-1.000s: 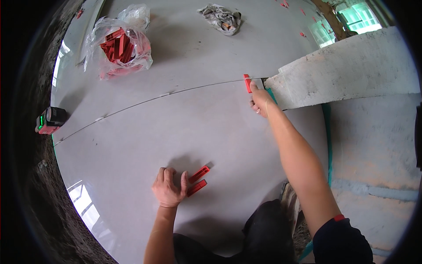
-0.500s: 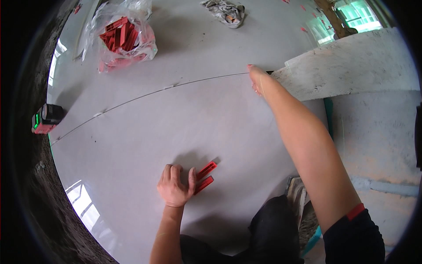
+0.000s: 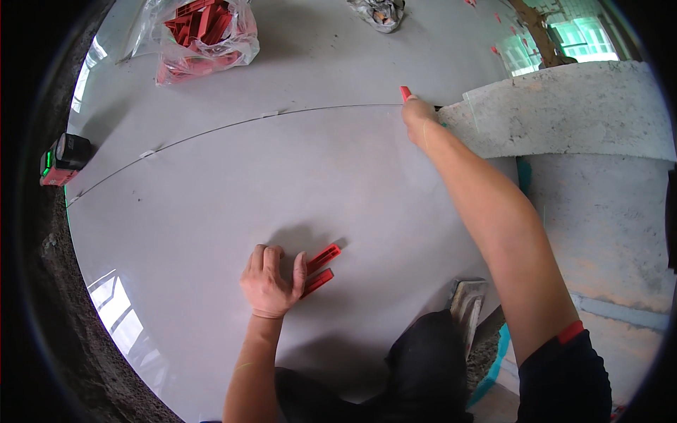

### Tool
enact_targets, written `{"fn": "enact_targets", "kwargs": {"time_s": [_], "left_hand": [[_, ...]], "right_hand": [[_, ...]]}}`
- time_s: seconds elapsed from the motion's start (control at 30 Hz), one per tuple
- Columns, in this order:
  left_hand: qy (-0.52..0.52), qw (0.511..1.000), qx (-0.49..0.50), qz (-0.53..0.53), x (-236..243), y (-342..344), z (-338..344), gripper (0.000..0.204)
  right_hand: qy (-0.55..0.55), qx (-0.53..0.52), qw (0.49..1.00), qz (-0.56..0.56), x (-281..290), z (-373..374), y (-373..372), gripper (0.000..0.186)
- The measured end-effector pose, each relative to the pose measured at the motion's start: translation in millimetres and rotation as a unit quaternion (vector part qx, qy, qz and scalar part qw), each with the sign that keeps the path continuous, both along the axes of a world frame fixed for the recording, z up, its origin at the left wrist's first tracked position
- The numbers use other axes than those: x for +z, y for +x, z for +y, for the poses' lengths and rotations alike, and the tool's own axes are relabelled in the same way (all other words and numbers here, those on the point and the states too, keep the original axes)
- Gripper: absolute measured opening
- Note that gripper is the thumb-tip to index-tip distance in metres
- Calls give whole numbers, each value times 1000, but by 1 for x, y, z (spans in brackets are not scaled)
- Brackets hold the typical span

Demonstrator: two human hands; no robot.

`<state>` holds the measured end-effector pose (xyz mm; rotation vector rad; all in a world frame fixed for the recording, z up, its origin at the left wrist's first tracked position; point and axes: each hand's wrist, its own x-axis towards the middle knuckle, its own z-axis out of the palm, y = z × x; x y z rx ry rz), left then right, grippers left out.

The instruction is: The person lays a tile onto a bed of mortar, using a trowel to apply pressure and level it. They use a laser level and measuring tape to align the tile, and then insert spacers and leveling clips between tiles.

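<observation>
My left hand (image 3: 271, 280) rests flat on a large grey floor tile (image 3: 211, 204), fingers spread, touching two red plastic wedges (image 3: 321, 266) that lie beside it on the right. My right hand (image 3: 419, 113) reaches far out to the joint (image 3: 211, 132) between two tiles, near the tile's far right corner. It grips a red wedge (image 3: 405, 92) whose tip sticks up above the fingers at the joint line. White clips sit in the joint further left.
A clear plastic bag of red wedges (image 3: 204, 28) lies at the back left. A laser level (image 3: 63, 158) stands at the left edge. A crumpled rag (image 3: 377, 10) lies at the back. A trowel (image 3: 467, 307) lies beside my knee. Rough screed (image 3: 564, 113) borders the tile on the right.
My view has shifted forward and lower, so the bag and rag sit nearer the top. The right hand stays at the joint's end with the wedge; the left hand stays by the two wedges.
</observation>
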<state>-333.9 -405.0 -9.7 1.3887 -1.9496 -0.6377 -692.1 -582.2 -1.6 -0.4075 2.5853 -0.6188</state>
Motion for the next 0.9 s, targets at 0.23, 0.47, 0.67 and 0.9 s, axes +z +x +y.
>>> {"fn": "enact_targets", "kwargs": {"time_s": [0.23, 0.47, 0.67, 0.9], "left_hand": [[1, 999, 1, -41, 9, -5, 0, 21], [1, 994, 25, -106, 4, -4, 0, 14], [21, 997, 48, -56, 7, 0, -2, 11], [21, 999, 35, -7, 11, -4, -42, 30]], "right_hand": [[73, 80, 993, -39, 11, 5, -25, 54], [-159, 727, 668, -24, 28, 140, 91, 42], [-216, 735, 642, -22, 11, 172, 139, 34], [-231, 321, 892, -219, 27, 89, 193, 23]]}}
